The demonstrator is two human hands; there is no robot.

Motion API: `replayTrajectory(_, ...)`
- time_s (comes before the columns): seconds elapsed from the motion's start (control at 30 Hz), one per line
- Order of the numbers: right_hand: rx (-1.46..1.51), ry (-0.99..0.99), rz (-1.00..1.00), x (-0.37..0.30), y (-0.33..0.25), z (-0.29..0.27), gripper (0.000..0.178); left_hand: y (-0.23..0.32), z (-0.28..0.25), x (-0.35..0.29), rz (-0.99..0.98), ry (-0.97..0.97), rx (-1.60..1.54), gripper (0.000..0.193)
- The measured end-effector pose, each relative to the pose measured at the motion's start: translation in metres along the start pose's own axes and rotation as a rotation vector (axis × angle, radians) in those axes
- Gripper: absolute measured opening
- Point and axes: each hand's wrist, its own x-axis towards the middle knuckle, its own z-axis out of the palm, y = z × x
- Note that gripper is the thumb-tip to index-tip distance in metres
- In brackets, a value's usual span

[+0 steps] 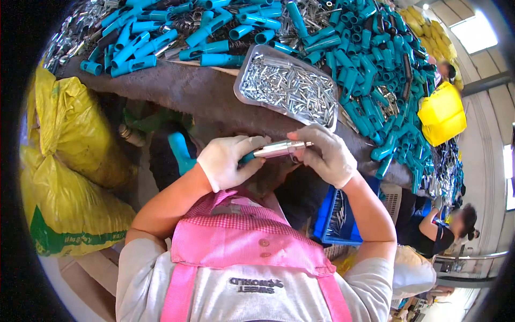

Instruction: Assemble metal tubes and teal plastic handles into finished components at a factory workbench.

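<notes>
Fingers of the gloved left hand (228,159) and right hand (323,152) close around a silver metal tube (279,148). Its long axis lies nearly level, left to right, narrow tip toward the right hand, teal end at the left.

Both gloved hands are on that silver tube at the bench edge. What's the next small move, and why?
Probably press the silver tube further onto the teal piece. The right hand grips the tube's far end, the left hand holds the teal end, and only a little teal shows between them, so the two look partly joined.
</notes>
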Motion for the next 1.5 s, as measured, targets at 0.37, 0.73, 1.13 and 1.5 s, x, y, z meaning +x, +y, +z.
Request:
replayTrajectory(0.37,0.483,-0.005,0.489,-0.033,0.008,0.041,0.043,0.001,-0.001,-0.016,0.068,-0.120,0.322,0.030)
replayTrajectory(0.73,-0.318,0.217,-0.289,-0.023,0.018,0.075,0.031,-0.002,-0.014,-0.030,-0.048,-0.191,0.378,0.032)
replayTrajectory(1.13,0.817,-0.022,0.305,-0.022,0.025,0.079,0.033,-0.007,-0.018,-0.036,-0.017,-0.239,0.421,0.032)
replayTrajectory(1.5,0.294,0.002,0.255,-0.029,0.020,0.087,0.038,-0.006,-0.017,-0.038,-0.058,-0.338,0.405,0.033)
